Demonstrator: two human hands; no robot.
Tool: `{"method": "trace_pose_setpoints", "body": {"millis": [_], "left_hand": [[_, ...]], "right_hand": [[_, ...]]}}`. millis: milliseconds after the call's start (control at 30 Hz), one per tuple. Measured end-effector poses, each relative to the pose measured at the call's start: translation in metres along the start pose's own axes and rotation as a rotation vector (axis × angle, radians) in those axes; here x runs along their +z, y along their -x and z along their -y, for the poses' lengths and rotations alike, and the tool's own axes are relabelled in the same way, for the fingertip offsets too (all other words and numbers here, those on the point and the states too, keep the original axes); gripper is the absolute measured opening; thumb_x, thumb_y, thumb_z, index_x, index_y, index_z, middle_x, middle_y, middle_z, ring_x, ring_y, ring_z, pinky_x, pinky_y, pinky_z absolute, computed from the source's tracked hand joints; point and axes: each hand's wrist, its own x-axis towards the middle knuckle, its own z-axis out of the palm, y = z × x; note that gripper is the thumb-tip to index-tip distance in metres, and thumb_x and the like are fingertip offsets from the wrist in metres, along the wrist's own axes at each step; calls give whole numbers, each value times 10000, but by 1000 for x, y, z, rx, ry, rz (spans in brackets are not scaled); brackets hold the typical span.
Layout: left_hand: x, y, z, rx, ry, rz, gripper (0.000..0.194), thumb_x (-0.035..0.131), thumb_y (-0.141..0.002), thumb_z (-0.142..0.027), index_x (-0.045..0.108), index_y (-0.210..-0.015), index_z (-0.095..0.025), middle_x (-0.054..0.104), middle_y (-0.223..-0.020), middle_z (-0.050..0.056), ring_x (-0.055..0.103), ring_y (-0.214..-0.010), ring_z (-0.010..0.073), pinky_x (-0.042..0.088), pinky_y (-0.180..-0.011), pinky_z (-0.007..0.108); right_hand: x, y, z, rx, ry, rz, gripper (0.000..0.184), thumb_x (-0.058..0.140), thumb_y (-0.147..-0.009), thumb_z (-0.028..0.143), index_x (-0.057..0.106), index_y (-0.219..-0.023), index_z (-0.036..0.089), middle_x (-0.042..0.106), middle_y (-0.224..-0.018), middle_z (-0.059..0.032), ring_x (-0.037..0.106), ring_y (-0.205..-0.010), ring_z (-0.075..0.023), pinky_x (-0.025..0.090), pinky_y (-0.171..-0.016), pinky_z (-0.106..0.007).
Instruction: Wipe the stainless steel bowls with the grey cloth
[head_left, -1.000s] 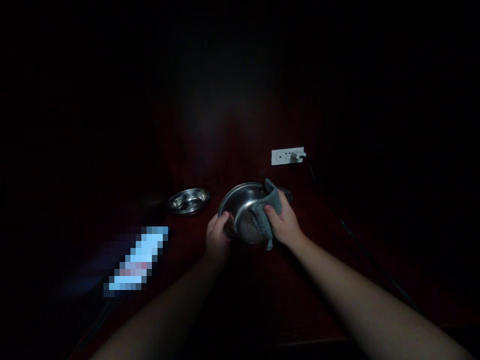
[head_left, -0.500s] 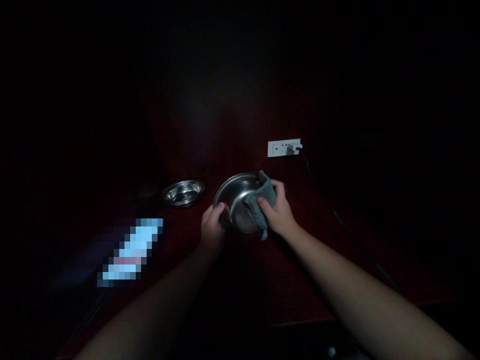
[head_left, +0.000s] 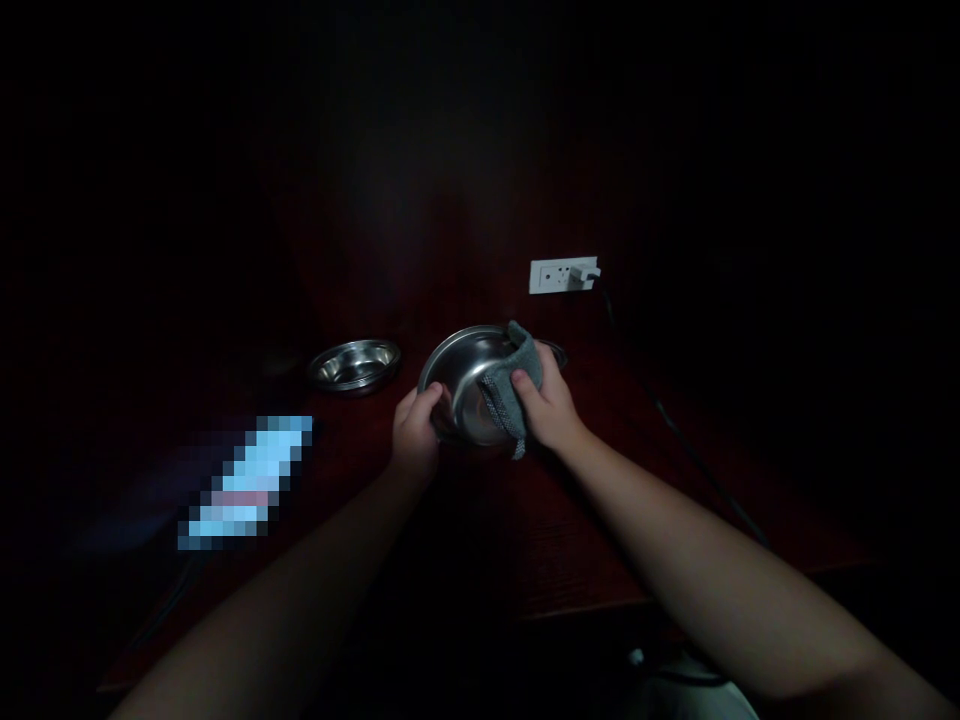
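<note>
My right hand (head_left: pixel 551 408) is closed on a grey cloth (head_left: pixel 516 385) against the metal bowl (head_left: pixel 463 390); the left hand (head_left: pixel 416 430) grips its rim, thumb inside. From here I see the bowl tilted over a dark red tabletop (head_left: pixel 555 550), the wall (head_left: pixel 450 200) behind nearly black around a white socket (head_left: pixel 559 277).

Round silver metal bowl (head_left: pixel 465 385) over dark-red wooden bench (head_left: pixel 577 545); grey cloth (head_left: pixel 513 383) at its three o'clock, round silver metal dish (head_left: pixel 355 369) nine, rectangular white socket (head_left: pixel 553 276) one.

Cloth (head_left: pixel 503 394) hides pt of bowl (head_left: pixel 466 387), lit scrn (head_left: pixel 259 468) pixelated
</note>
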Motion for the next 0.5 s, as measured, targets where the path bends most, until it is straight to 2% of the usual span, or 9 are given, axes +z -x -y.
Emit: {"method": "trace_pose_setpoints", "body": {"millis": [200,500], "left_hand": [[-1,-1,3,-1,-8,4,223,630,-691,-343,573,-576,-160,550,-546,-13,493,-505,102,375,-489,215],[0,-1,4,-63,5,-18,200,638,-677,-335,573,-607,-160,560,-548,-28,501,-512,98,369,-509,214]], "right_hand": [[-1,2,4,35,10,-42,456,414,-860,459,353,-1242,216,499,-1175,-94,502,-1043,-240,402,-925,-428],[0,1,6,55,-33,-46,319,463,-846,447,486,-1071,223,564,-987,-52,537,-914,-217,443,-836,-381]]}}
